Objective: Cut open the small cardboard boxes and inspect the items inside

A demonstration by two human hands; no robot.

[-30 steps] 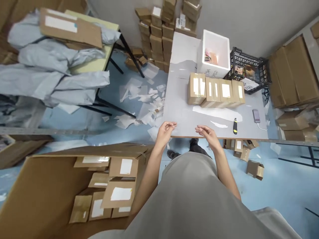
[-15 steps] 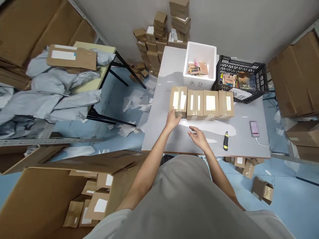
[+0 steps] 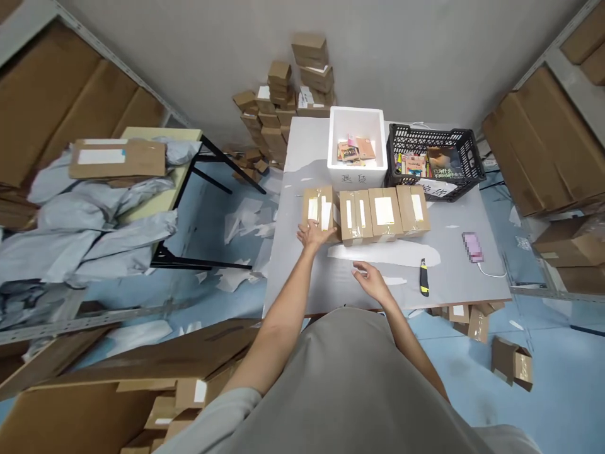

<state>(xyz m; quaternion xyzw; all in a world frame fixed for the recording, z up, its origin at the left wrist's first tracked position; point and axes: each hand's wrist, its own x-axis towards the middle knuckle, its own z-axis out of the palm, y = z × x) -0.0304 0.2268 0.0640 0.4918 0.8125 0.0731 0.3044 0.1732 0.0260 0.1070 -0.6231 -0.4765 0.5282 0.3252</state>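
Observation:
Four brown boxes with white labels stand in a row on the grey table. My left hand lies with spread fingers on the near edge of the leftmost box, which sits slightly apart from the second box. To the right are the third box and the tilted fourth box. My right hand hovers over the table in front of the row, fingers apart and holding nothing. A black and yellow utility knife lies to its right.
Behind the boxes stand a white foam box and a black crate, both holding books. A phone with a cable lies at the right. Grey parcels cover the left shelf; a large open carton is at lower left.
The view has shifted. The leftmost box has moved left, opening a gap to the second box, with my left hand on it. The fourth box is now slightly turned. My right hand remains open.

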